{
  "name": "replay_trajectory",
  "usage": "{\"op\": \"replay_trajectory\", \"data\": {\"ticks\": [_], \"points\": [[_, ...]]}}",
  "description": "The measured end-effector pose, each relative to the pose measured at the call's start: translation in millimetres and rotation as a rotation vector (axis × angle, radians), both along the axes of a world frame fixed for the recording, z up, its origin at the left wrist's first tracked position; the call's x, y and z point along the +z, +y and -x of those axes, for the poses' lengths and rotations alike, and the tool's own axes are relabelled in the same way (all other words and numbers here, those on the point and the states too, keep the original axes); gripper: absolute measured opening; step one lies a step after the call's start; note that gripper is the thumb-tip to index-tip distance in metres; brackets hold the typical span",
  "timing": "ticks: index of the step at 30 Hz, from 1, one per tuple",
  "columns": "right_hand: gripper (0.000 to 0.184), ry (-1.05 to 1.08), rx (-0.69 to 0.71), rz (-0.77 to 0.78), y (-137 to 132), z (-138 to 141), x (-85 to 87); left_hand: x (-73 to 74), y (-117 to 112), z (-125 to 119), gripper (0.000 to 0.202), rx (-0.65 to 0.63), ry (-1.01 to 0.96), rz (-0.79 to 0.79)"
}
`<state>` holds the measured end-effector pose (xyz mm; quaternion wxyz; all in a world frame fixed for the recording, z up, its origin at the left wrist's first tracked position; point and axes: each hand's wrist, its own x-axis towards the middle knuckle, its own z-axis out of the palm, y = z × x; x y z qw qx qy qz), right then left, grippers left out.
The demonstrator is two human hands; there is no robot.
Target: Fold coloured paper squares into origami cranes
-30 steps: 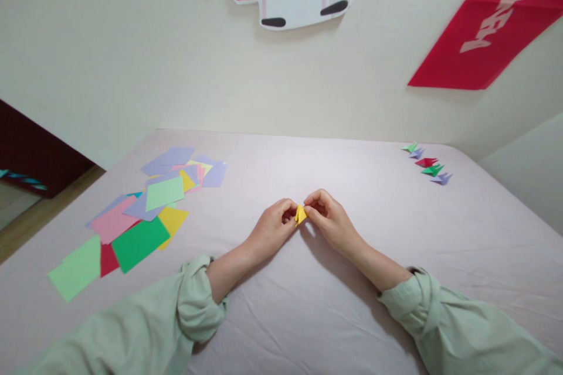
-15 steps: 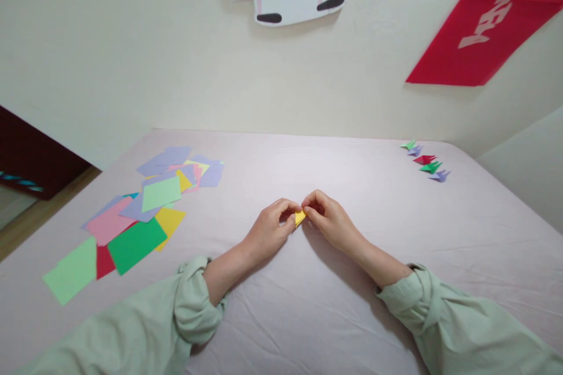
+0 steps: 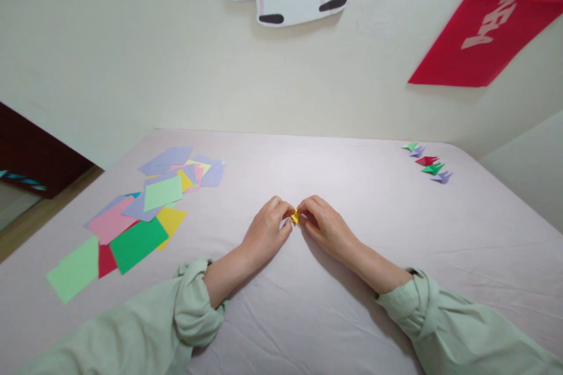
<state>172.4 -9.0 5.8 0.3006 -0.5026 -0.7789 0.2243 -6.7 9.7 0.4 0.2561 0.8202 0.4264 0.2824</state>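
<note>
Between my two hands, over the middle of the table, is a small folded piece of yellow paper (image 3: 295,218). My left hand (image 3: 269,225) pinches its left side between thumb and fingers. From the other side my right hand (image 3: 328,227) grips it, also with thumb and fingertips. Only a small part of the yellow paper shows, with pointed lower corners; the fingers cover the rest.
Overlapping coloured paper sheets (image 3: 138,246) lie spread on the left of the cloth-covered table (image 3: 281,322). Several small folded paper figures (image 3: 427,161) stand in a slanting row at the far right. Behind the table rises a pale wall (image 3: 281,88) with red-and-white decorations.
The yellow paper has turned in my fingers and now shows pointed corners below. My right hand has shifted its grip slightly, and the view has moved a little.
</note>
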Motion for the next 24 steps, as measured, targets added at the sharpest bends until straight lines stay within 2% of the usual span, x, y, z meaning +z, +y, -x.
{"op": "replay_trajectory", "data": {"ticks": [7, 16, 24], "points": [[0.015, -0.047, -0.011, -0.012, 4, 0, 0.3, 1.1, 3, 0, 0.015, -0.016, -0.017, 0.012], [0.016, -0.115, 0.005, -0.008, 7, -1, 0.5, -3.3, 10, 5, 0.018, -0.071, -0.012, 0.038], [0.016, -0.075, -0.029, 0.008, 9, 0, -0.9, -1.7, 13, 3, 0.008, -0.033, -0.026, 0.054]]}}
